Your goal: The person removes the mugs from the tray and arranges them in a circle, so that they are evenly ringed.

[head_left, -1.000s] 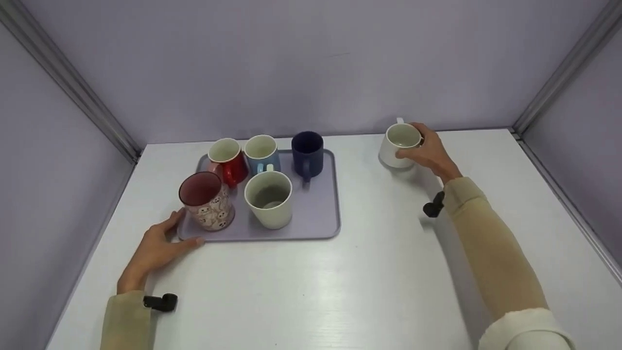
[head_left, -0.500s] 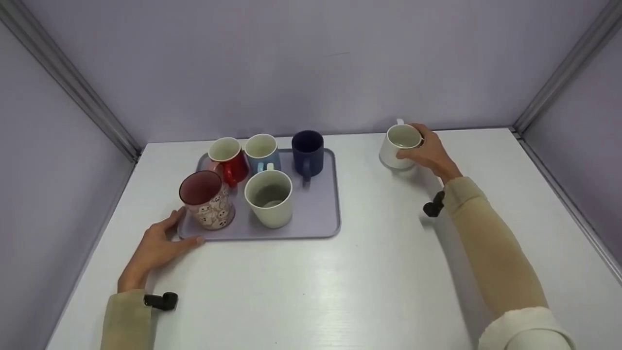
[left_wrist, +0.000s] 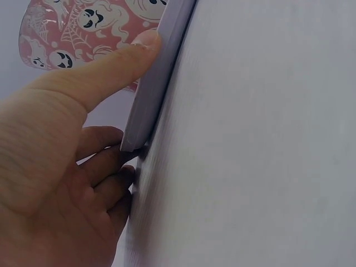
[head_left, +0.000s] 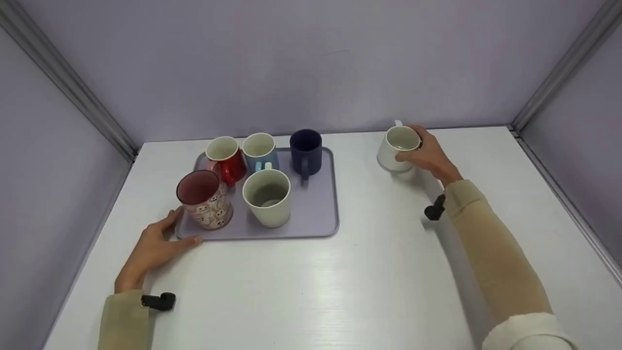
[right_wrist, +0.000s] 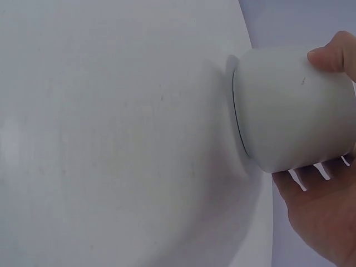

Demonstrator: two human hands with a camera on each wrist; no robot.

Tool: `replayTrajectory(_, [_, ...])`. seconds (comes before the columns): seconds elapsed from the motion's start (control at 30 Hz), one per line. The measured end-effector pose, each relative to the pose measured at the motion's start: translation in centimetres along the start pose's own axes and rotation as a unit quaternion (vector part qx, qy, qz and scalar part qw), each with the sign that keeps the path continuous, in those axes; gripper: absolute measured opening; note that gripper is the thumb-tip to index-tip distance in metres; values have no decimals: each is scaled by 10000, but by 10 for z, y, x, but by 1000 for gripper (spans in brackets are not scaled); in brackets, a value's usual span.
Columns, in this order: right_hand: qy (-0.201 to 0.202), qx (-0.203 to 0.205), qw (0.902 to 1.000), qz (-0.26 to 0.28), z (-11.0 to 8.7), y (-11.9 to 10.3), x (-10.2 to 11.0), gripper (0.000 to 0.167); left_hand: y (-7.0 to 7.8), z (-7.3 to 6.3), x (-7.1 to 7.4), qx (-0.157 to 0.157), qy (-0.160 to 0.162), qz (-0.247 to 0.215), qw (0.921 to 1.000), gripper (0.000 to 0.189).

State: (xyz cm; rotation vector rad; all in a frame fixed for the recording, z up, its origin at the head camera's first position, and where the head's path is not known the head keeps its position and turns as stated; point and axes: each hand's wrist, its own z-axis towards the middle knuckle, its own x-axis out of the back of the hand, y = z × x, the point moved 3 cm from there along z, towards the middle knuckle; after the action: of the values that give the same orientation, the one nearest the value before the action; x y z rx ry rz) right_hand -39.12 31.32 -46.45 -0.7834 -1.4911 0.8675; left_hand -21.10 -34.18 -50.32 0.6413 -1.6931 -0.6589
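Note:
My right hand (head_left: 428, 154) grips a white mug (right_wrist: 295, 108) by its rim and side at the back right, thumb on the near side. The mug stands upright, its handle pointing to the back wall. On the left, my left hand (head_left: 154, 245) holds the front left corner of a lilac tray (head_left: 313, 209). Its thumb (left_wrist: 125, 64) lies against the tray's front edge, and the other fingers curl at the corner, their tips partly hidden. Right beside that hand, on the tray, stands a pink ghost-patterned mug (head_left: 209, 210) with a dark red inside.
Also on the tray stand a red mug (head_left: 234, 165), a light blue mug (head_left: 267, 158), a dark blue mug (head_left: 307, 158) and a larger cream mug (head_left: 272, 209). A pale wall (head_left: 311, 68) rises behind the white table (head_left: 311, 287), with side panels left and right.

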Motion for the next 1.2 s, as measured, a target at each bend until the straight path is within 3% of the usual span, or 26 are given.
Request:
replayTrajectory(0.13, [-165,-9,9999,-46,0,-2,1,98,0,-2,0,2,0,8,10000,115])
replayTrajectory(0.27, [-268,68,9993,-264,-3,-14,6,111,0,-2,0,-17,15,-51,10000,115])
replayTrajectory(0.4, [59,617,9946,-829,-11,-45,8,122,-1,-3,0,42,-3,-117,9999,116])
replayTrajectory(0.53, [265,1394,9831,-1158,-26,-81,-5,118,-1,-4,0,36,-8,-157,9999,116])
replayTrajectory(0.73, [-165,2363,9673,-904,-55,-125,-47,114,1,-2,-1,-77,6,-168,9998,113])
replayTrajectory(0.9, [-562,2863,9548,-568,-76,-147,-93,118,1,-3,0,-40,-19,-214,9998,113])
replayTrajectory(1.2, [-1047,2786,9546,-147,-91,-156,-175,125,0,-2,0,91,-45,-224,9997,117])
